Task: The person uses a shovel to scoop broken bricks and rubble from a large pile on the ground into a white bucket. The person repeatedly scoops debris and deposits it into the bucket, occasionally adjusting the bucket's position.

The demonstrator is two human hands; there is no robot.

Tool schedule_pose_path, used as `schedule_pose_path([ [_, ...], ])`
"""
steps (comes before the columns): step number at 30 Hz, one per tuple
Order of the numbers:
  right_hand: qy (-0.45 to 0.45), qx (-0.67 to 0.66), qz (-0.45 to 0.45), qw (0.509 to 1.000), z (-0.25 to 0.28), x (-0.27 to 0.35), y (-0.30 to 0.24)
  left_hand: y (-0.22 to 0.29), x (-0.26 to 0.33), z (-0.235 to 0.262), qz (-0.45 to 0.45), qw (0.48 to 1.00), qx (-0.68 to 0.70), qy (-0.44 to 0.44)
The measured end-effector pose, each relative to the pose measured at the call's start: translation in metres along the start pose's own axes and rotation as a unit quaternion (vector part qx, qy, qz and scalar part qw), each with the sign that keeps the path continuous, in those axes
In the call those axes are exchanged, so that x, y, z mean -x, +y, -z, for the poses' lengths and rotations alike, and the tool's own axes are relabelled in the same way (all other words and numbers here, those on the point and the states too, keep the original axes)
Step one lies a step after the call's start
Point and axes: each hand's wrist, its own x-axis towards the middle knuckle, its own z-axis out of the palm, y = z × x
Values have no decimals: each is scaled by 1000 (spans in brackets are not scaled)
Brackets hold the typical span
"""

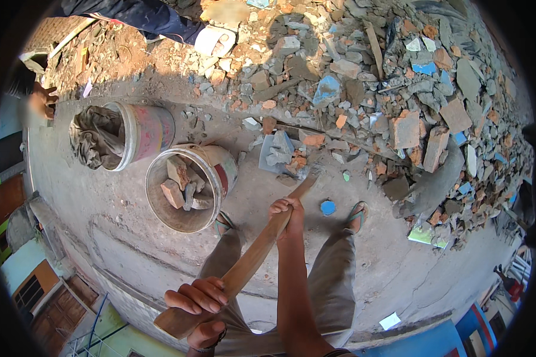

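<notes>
Both my hands grip a long wooden tool handle [253, 259] that slants from lower left up toward the rubble. My left hand [198, 297] wraps its near end. My right hand [287, 213] is closed around it higher up. The tool's head [279, 156] lies loaded with grey and orange stones at the edge of the rubble pile [393, 89]. Just left of it stands a round bucket [214, 172] holding a few brick and stone chunks. My sandalled feet [356, 215] stand on the concrete slab [101, 208].
A second bucket [152, 132], stuffed with grey cloth or sacking, stands left of the first. Another person's shoe and dark trouser leg [211, 40] are at the top; another hand [41, 100] shows at far left. A small blue disc [327, 207] lies by my right foot. The slab's edge drops off below.
</notes>
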Motion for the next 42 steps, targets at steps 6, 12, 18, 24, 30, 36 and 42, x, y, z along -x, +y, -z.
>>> schedule_pose_path([
  [6, -21, 76, -9, 997, -52, 132, 100, 140, 43, 70, -79, 991, 2, 105],
  [12, -6, 173, -87, 981, -64, 248, 257, 271, 108, 187, -182, 953, 81, 230],
  [18, -20, 200, -171, 965, -33, 271, 318, 294, 156, 262, -210, 950, 99, 209],
  [24, -43, 178, -63, 981, -25, 241, 206, 254, 118, 228, -137, 953, 230, 144],
  [30, 49, 49, 36, 997, 69, 155, 33, 170, 75, 90, -38, 986, 106, 122],
  [36, 223, -17, -10, 975, 245, 70, -114, -21, 109, -54, 99, 986, 17, 130],
  [42, 308, 24, -7, 951, 306, 0, -209, -168, 66, -110, 93, 968, 0, 233],
])
